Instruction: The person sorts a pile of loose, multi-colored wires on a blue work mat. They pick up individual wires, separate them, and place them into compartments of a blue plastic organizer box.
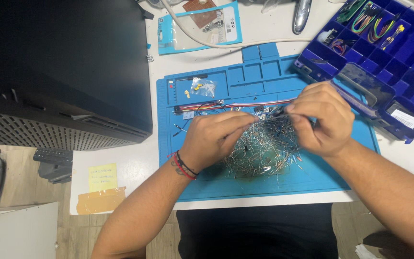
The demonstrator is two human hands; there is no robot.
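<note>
Head view: your left hand [215, 139] and right hand [321, 120] hovered apart over the blue work mat [312, 177], fingertips of each pinched together on what looked like fine wire leads; exactly what each one gripped could not be made out. The heap of small wire-leaded components [264, 151] lay at the mat's centre, between and just below both hands. A ribbon of coloured jumper wires [202, 106] ran at 11 o'clock from the heap, and a small clear bag [202, 88] sat beyond it. The blue compartment organiser [408, 52] stood at 2 o'clock, touching the mat's edge. A black case [63, 72] filled 9 o'clock.
</note>
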